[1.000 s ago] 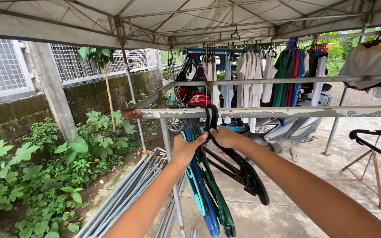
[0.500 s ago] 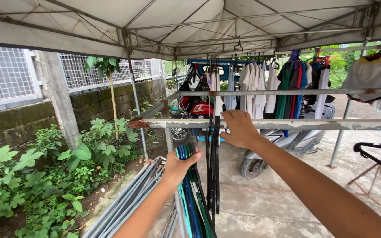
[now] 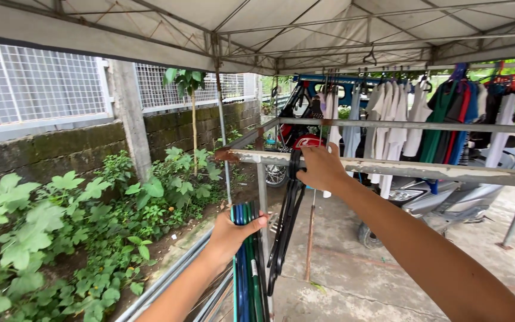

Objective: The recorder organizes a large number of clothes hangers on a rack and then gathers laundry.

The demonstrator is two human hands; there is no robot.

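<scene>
The right hand is closing on black hangers hooked over the peeling metal rail; the left hand is gripping a blue-green hanger bundle, which could slip if the grip is loosening

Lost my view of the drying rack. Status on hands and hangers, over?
Left hand gripping bundle of blue and green hangers. Right hand on black hanger hooked over metal rail. Nothing blocking.
</scene>
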